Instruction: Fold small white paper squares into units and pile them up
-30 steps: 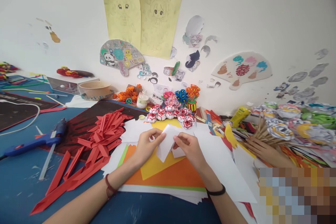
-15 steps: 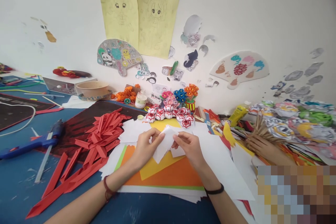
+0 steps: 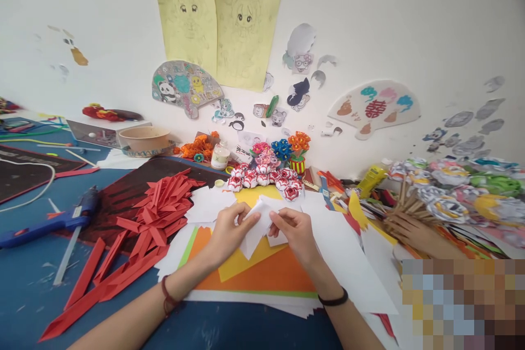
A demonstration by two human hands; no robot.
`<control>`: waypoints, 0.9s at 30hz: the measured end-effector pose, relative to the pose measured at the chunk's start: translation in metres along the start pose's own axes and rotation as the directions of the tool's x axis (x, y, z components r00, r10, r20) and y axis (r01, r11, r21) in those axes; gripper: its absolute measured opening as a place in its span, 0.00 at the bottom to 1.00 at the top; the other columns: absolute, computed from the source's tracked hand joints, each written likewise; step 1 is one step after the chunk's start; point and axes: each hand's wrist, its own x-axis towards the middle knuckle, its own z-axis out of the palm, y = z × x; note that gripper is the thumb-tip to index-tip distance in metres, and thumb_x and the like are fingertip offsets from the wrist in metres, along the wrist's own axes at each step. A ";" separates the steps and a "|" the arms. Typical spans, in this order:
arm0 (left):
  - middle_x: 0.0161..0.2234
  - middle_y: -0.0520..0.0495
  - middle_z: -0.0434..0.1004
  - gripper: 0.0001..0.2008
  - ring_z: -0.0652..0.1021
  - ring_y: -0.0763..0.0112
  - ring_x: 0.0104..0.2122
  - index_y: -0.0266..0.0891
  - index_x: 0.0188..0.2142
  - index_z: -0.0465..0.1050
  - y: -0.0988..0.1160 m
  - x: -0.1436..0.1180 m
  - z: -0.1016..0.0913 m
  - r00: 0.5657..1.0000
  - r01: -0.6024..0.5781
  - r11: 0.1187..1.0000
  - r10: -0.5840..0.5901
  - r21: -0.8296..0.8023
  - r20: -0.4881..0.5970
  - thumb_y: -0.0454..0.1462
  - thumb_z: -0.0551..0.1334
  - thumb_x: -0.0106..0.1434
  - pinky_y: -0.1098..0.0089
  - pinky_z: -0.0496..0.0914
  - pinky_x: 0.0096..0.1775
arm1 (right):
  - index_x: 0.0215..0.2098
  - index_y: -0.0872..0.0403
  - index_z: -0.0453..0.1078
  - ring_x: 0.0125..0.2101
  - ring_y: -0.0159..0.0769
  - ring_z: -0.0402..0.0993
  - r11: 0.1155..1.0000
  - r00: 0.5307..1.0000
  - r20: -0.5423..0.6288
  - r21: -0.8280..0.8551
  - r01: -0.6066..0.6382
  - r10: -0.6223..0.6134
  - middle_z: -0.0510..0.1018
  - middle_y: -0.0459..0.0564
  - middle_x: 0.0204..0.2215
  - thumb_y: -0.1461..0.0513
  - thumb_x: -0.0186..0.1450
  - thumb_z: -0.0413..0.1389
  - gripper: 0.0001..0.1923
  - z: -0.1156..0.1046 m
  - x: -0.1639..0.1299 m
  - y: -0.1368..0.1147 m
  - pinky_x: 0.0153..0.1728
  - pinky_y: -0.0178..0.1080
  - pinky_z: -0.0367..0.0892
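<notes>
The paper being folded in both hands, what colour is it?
White; the paper shows best in the head view, over orange and yellow sheets.

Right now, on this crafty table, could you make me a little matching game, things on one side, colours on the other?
Things:
1. folded paper strips
2. glue gun
3. sheet in both hands
4. bowl

Colours:
A. white
B. beige
C. red
D. blue

Pairs: 1-C, 2-D, 3-A, 4-B. The left hand and right hand pinch the white sheet.

the left hand [image 3: 227,229] hides part of the white paper [image 3: 256,227].
</notes>
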 end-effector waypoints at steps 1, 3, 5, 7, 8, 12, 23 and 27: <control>0.20 0.55 0.61 0.17 0.63 0.76 0.23 0.37 0.22 0.62 0.000 0.000 0.000 1.000 0.011 1.000 -0.011 -0.009 0.000 0.46 0.56 0.61 0.74 0.56 0.27 | 0.22 0.55 0.71 0.20 0.33 0.71 1.000 1.000 0.002 -0.005 0.002 -0.002 0.75 0.47 0.17 0.55 0.61 0.57 0.14 0.000 0.000 0.000 0.25 0.35 0.67; 0.20 0.56 0.59 0.18 0.62 0.76 0.23 0.37 0.21 0.60 0.001 0.000 0.000 1.000 0.031 0.999 -0.031 -0.033 -0.002 0.46 0.56 0.61 0.74 0.56 0.26 | 0.22 0.55 0.72 0.20 0.33 0.71 1.000 1.000 0.003 -0.019 0.006 -0.006 0.75 0.47 0.18 0.55 0.61 0.56 0.15 0.001 -0.001 -0.001 0.26 0.35 0.67; 0.20 0.56 0.57 0.18 0.62 0.76 0.23 0.37 0.20 0.58 0.001 0.001 0.000 0.999 0.045 0.998 -0.045 -0.054 -0.003 0.46 0.57 0.60 0.74 0.56 0.26 | 0.22 0.55 0.72 0.21 0.34 0.71 0.999 1.000 0.011 -0.031 0.008 -0.008 0.75 0.48 0.18 0.55 0.61 0.56 0.15 0.001 -0.001 -0.002 0.26 0.35 0.68; 0.20 0.56 0.57 0.18 0.61 0.77 0.23 0.37 0.20 0.57 0.001 0.002 -0.001 0.999 0.049 0.997 -0.049 -0.065 -0.001 0.45 0.58 0.59 0.75 0.55 0.26 | 0.22 0.55 0.72 0.21 0.34 0.72 0.999 1.000 0.028 -0.037 0.012 -0.011 0.76 0.48 0.18 0.55 0.62 0.55 0.15 0.001 0.000 -0.003 0.26 0.35 0.68; 0.20 0.56 0.57 0.18 0.61 0.77 0.23 0.37 0.20 0.58 0.000 0.002 -0.001 0.999 0.050 0.997 -0.050 -0.067 0.000 0.45 0.58 0.59 0.75 0.55 0.26 | 0.22 0.56 0.72 0.21 0.34 0.72 0.999 0.999 0.038 -0.040 0.016 -0.014 0.76 0.48 0.18 0.55 0.62 0.55 0.16 0.001 0.000 -0.003 0.26 0.34 0.68; 0.20 0.56 0.56 0.19 0.60 0.77 0.22 0.37 0.20 0.56 -0.003 0.003 -0.001 0.998 0.059 0.996 -0.058 -0.069 0.010 0.46 0.58 0.59 0.75 0.54 0.26 | 0.22 0.56 0.72 0.21 0.34 0.72 0.998 0.998 0.060 -0.049 0.029 -0.026 0.76 0.48 0.18 0.55 0.63 0.54 0.17 0.001 0.000 -0.004 0.26 0.34 0.68; 0.20 0.56 0.55 0.20 0.59 0.77 0.23 0.37 0.20 0.55 -0.007 0.002 -0.002 0.998 0.060 0.996 -0.058 -0.060 0.022 0.47 0.59 0.58 0.74 0.53 0.26 | 0.22 0.57 0.71 0.23 0.33 0.72 0.995 0.992 0.113 -0.066 0.069 -0.061 0.75 0.48 0.20 0.56 0.65 0.52 0.17 -0.002 0.001 0.000 0.28 0.33 0.67; 0.20 0.56 0.55 0.20 0.59 0.77 0.23 0.37 0.20 0.55 -0.008 0.003 -0.002 0.998 0.062 0.995 -0.060 -0.077 0.033 0.48 0.59 0.58 0.74 0.52 0.26 | 0.23 0.57 0.71 0.24 0.33 0.72 0.995 0.991 0.117 -0.067 0.069 -0.061 0.75 0.48 0.20 0.56 0.65 0.52 0.17 -0.002 0.001 -0.001 0.28 0.34 0.67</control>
